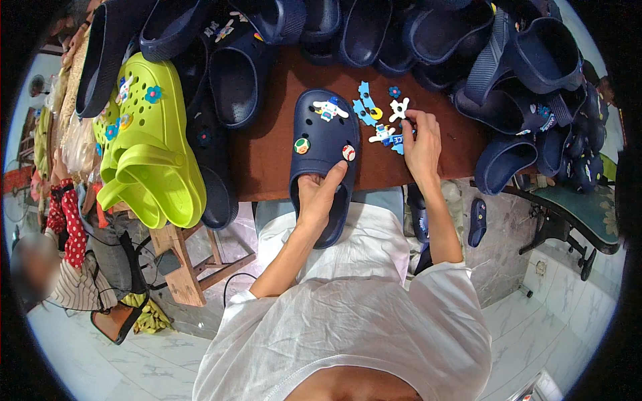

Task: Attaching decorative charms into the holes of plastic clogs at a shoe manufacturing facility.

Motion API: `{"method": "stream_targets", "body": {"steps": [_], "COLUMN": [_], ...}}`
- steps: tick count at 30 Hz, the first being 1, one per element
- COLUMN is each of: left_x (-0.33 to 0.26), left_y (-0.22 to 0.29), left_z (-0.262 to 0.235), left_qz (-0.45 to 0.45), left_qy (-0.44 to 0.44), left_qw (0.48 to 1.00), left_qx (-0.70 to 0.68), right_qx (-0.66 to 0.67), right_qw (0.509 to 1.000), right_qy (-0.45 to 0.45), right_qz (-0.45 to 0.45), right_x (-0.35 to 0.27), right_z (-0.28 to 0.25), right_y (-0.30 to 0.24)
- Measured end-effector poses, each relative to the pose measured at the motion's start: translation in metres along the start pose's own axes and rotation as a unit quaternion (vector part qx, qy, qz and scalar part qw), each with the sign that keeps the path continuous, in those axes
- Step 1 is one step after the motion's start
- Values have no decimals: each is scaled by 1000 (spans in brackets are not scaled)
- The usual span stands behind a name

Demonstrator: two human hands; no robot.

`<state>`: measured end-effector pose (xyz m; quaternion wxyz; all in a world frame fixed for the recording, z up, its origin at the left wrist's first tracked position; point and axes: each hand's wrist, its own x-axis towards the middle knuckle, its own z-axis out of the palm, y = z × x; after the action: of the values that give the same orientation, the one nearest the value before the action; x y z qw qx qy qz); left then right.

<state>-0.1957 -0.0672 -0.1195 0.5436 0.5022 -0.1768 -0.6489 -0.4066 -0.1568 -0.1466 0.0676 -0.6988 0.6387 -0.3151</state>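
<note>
My left hand (319, 194) holds a navy foam clog (309, 127) by its opening, with the fingers inside and the thumb on the upper. The clog points away from me at the table's near edge. Its upper carries a white character charm (330, 109), a round green and orange charm (302, 146) and a baseball charm (348, 152). To its right, my right hand (424, 148) hovers at a small pile of loose charms, its fingers bent but apart. A white charm (398, 109) lies by its fingertips, with blue charms (365, 107) and a blue flower charm (394, 91) near it.
Lime green clogs (157, 127) with charms stand at the left of the brown table (267, 160). Navy clogs (234, 80) crowd its far and right sides. A wooden stool (180, 267) stands below left. Another person (73, 254) sits at far left. A dark-framed chair (575, 214) is at right.
</note>
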Motion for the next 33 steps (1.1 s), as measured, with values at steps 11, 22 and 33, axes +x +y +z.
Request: {"method": "stream_targets", "body": {"steps": [11, 22, 33], "left_x": [-4, -6, -5], "left_y": [0, -4, -2], "left_z": [4, 3, 3], "left_qz": [6, -5, -10], "left_qy": [13, -11, -32], "left_qw": [1000, 1000, 999], "left_qx": [-8, -13, -29], "right_qx": [36, 37, 35], "right_qw": [996, 993, 992], "right_qy": [-40, -99, -108], "right_qz": [-76, -58, -55], "right_x": [8, 21, 28], "right_z": [9, 21, 19], "right_y": [-26, -23, -23]}}
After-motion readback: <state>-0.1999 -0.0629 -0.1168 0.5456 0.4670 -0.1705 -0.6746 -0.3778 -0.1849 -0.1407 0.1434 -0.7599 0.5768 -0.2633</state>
